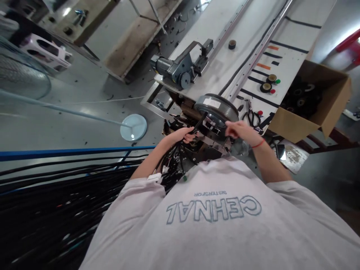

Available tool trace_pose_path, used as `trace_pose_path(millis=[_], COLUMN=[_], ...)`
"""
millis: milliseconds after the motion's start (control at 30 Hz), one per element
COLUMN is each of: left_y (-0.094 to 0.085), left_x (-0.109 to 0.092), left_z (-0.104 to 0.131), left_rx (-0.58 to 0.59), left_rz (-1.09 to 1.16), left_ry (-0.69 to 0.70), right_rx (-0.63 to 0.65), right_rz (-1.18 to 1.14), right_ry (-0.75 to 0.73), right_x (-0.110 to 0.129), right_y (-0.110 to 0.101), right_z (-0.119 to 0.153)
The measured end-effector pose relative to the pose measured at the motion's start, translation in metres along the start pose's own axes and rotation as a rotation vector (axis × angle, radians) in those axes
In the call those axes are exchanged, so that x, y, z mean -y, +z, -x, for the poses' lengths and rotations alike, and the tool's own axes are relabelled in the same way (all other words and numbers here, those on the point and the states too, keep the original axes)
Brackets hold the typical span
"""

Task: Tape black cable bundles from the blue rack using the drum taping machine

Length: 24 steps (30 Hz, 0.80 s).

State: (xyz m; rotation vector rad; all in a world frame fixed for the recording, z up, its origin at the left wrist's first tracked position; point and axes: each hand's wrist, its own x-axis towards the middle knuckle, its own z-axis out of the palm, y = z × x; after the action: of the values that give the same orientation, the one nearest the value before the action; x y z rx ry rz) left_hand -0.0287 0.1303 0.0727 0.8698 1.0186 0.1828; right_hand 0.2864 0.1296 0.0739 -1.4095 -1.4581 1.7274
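Note:
My left hand is closed around a black cable at the front of a round black machine head. Behind the head, a black cable continues along the metal rail up the table. At the head's right side is my right hand, its fingers curled in against the rim; whether anything lies between them is hidden. A pale label sits on top of the ring. Below my left hand hang loose cable ends with small connectors.
A motor unit stands on the white table. Tape rolls and scissors lie to the right, beside a cardboard box of dark rolls. A phone rests lower right. Black cables fill the lower left.

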Motion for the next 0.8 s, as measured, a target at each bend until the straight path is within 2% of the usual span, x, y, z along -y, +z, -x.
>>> trace_pose_path(millis=[33, 67, 133, 167, 200, 267, 333, 367, 400, 467, 533, 600, 633, 667, 733, 800], left_y=[0.003, 0.007, 0.017, 0.022, 0.028, 0.039, 0.052, 0.058, 0.064, 0.072, 0.073, 0.068, 0.063, 0.056, 0.04, 0.023], left_x=[0.004, 0.008, 0.014, 0.017, 0.019, 0.022, 0.028, 0.032, 0.037, 0.048, 0.063, 0.081, 0.092, 0.104, 0.126, 0.138], left_z=[0.004, 0.008, 0.011, 0.011, 0.009, 0.005, 0.002, 0.004, 0.009, 0.026, 0.05, 0.077, 0.089, 0.099, 0.112, 0.11], left_rx=[0.087, 0.151, 0.208, 0.179, 0.106, -0.139, -0.343, -0.377, -0.357, -0.196, 0.091, 0.378, 0.461, 0.466, 0.334, 0.15], left_rz=[0.047, 0.058, -0.001, -0.065, -0.143, -0.294, -0.37, -0.37, -0.351, -0.294, -0.271, -0.299, -0.341, -0.399, -0.519, -0.505], left_ry=[-0.014, -0.023, -0.013, 0.014, 0.062, 0.188, 0.271, 0.278, 0.262, 0.186, 0.062, -0.089, -0.149, -0.185, -0.223, -0.182], right_rx=[0.137, 0.218, 0.233, 0.182, 0.105, -0.106, -0.299, -0.343, -0.326, -0.155, 0.011, 0.054, 0.07, 0.128, 0.364, 0.606], right_rz=[-0.112, -0.22, -0.408, -0.474, -0.517, -0.549, -0.542, -0.54, -0.542, -0.598, -0.748, -0.89, -0.905, -0.867, -0.665, -0.389], right_ry=[0.021, 0.032, 0.024, 0.013, 0.0, -0.03, -0.037, -0.023, 0.004, 0.058, 0.044, -0.044, -0.082, -0.093, -0.05, -0.026], right_x=[0.005, 0.008, 0.011, 0.01, 0.008, 0.001, -0.009, -0.013, -0.017, -0.021, -0.021, -0.021, -0.022, -0.023, -0.029, -0.038], right_y=[0.02, 0.039, 0.07, 0.083, 0.094, 0.114, 0.134, 0.142, 0.148, 0.15, 0.136, 0.113, 0.101, 0.091, 0.083, 0.096], right_z=[-0.004, -0.011, -0.031, -0.041, -0.049, -0.058, -0.053, -0.048, -0.042, -0.032, -0.027, -0.027, -0.027, -0.027, -0.024, -0.017])
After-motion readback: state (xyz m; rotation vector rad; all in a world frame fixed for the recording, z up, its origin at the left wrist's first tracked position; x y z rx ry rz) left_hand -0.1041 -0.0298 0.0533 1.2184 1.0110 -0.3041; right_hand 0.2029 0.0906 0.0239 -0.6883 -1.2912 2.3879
